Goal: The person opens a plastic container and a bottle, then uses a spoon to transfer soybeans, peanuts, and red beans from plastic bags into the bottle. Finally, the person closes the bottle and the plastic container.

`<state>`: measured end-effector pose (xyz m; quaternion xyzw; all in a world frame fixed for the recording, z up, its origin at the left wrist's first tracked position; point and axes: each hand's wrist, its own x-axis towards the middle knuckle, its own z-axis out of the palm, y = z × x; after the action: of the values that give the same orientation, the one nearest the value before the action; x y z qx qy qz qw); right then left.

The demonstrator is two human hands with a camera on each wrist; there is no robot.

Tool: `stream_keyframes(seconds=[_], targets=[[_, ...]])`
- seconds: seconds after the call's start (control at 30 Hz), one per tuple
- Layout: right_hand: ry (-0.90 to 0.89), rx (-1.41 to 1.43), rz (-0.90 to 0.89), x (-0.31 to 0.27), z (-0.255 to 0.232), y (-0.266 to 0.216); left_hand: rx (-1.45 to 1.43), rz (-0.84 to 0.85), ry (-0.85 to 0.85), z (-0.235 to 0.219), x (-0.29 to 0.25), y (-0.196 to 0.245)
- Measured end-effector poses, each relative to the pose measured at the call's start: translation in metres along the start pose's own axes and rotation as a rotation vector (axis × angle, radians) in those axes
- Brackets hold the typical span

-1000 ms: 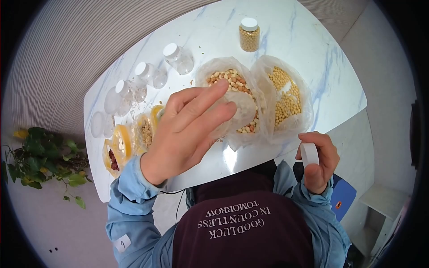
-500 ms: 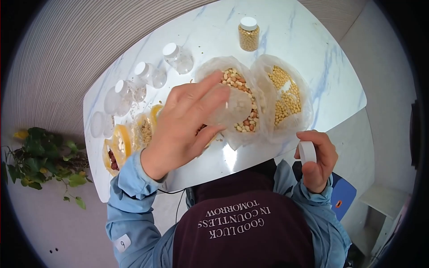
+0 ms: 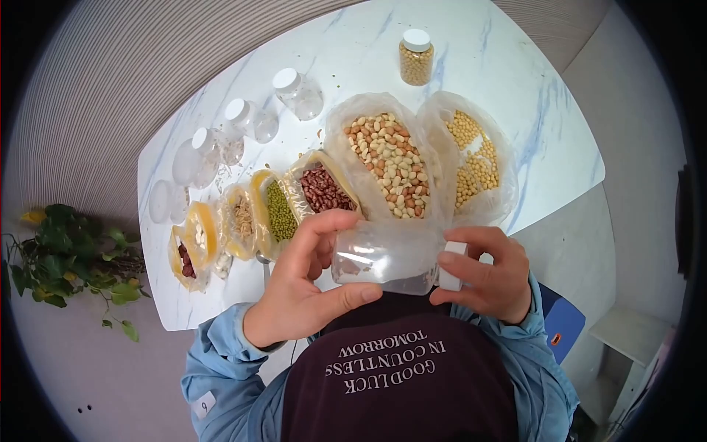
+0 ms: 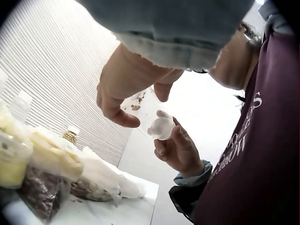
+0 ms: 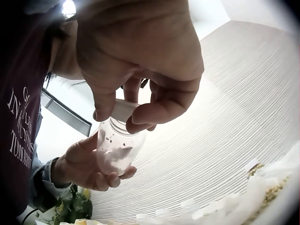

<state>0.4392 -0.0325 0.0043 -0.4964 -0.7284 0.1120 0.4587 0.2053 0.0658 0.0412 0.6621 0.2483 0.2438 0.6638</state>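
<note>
In the head view my left hand (image 3: 294,283) grips a clear plastic jar (image 3: 383,258), lying sideways in front of my chest. My right hand (image 3: 493,276) pinches a white screw cap (image 3: 452,267) right at the jar's mouth. From the right wrist, the cap (image 5: 123,110) sits tilted over the threaded neck, and small dark specks show on the jar wall (image 5: 133,143). Just beyond the jar lies an open bag of peanuts (image 3: 390,162). An open bag of red beans (image 3: 324,188) is close to my left fingertips.
Right of the peanuts is a bag of yellow soybeans (image 3: 471,188). Bags of green beans (image 3: 280,210) and other dry foods line the left. Behind them stand several capped clear jars (image 3: 298,94). A capped jar of soybeans (image 3: 416,59) is at the back of the marble-patterned table (image 3: 545,140).
My left hand has drawn the jar back from over the peanut bag toward my chest. My right hand has brought the cap in to the jar's mouth.
</note>
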Motion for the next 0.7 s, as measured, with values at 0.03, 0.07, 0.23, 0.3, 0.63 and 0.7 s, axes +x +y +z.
stream_keyframes(seconds=[0.03, 0.07, 0.23, 0.3, 0.63, 0.7], targets=[[-0.005, 0.009, -0.029, 0.001, 0.0, -0.001, -0.068, -0.051, 0.014, 0.0, -0.003, 0.0], [-0.011, 0.018, -0.058, 0.003, 0.0, -0.002, -0.136, -0.102, 0.029, 0.0, -0.006, -0.001], [-0.052, 0.163, -0.264, 0.008, -0.001, -0.005, -0.391, -0.424, -0.053, -0.008, -0.019, 0.003], [-0.1, 0.162, -0.377, 0.014, -0.005, -0.008, -0.443, -0.491, -0.139, -0.012, -0.022, 0.003], [-0.232, 0.273, -0.6, 0.039, 0.004, -0.027, -0.702, -0.867, -0.42, -0.019, -0.033, -0.015], [-0.268, 0.28, -0.63, 0.042, 0.006, -0.031, -0.746, -0.932, -0.438, -0.021, -0.036, -0.021]])
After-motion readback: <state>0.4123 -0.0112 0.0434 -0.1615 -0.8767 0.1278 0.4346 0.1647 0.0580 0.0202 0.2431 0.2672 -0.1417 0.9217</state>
